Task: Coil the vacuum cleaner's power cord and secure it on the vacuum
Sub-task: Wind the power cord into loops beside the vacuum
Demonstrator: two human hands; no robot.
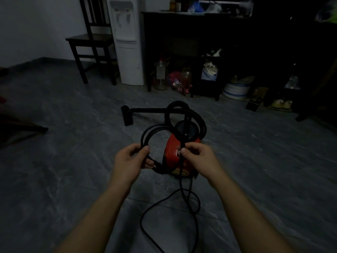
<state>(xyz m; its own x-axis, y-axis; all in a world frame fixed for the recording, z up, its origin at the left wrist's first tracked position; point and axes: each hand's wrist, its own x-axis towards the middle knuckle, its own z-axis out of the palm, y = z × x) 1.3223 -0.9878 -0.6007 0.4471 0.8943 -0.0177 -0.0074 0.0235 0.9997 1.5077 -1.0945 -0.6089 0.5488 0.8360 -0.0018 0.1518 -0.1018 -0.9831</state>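
Note:
A small red canister vacuum (173,148) stands on the grey floor just beyond my hands, its black hose (182,114) looped above it. My left hand (131,161) grips a few loops of the black power cord (147,132), the thumb pressed on top. My right hand (197,157) pinches another stretch of the same cord in front of the vacuum. From there the cord hangs down and curls loosely on the floor between my forearms. The plug is not clearly visible.
The vacuum's black wand and floor nozzle (127,115) lie on the floor behind it. Further back stand a dark chair (91,42), a white water dispenser (127,42) and a dark shelf unit (200,33) with jars and clutter beneath. The room is dim.

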